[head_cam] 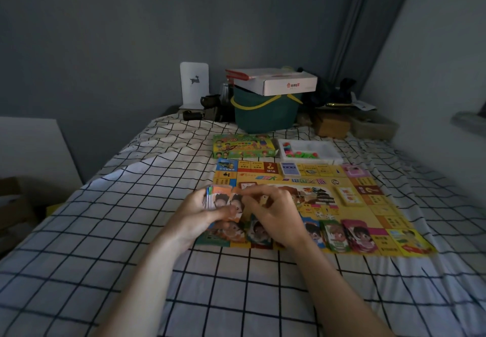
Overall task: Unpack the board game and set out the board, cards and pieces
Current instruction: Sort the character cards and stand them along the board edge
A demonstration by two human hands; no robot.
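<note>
Both bare forearms reached forward from the bottom edge and met over the near-left corner of the game board (349,206). The left hand (196,211) was curled round a stack of cards (219,199), thumb laid across the top card's cartoon face, fingers wrapped under the far side. The right hand (273,214) sat just beside it, knuckles up, fingers bent and pinching the top card's right edge; the fingertips were partly hidden, so the exact contact was unclear.

The board was a thin, flat, glossy yellow sheet with printed squares round its rim, spread on a white bed sheet (105,244) with a black grid pattern, slightly wrinkled. Along the board's near edge lay a row of small card piles with cartoon faces, including a green pile (335,235) and a pink pile (359,235), right of the hands. A blue-backed deck (289,169) rested on the far edge, and a yellow deck (348,195) lay at mid-right.

Beyond the board lay the green game box (243,147), flat cardboard, and just right of it a white plastic tray (327,148) holding small coloured pieces (297,152). Further back stood a dark green basket (265,114) with a yellow handle, and a white carton (278,82) rested on top.
</note>
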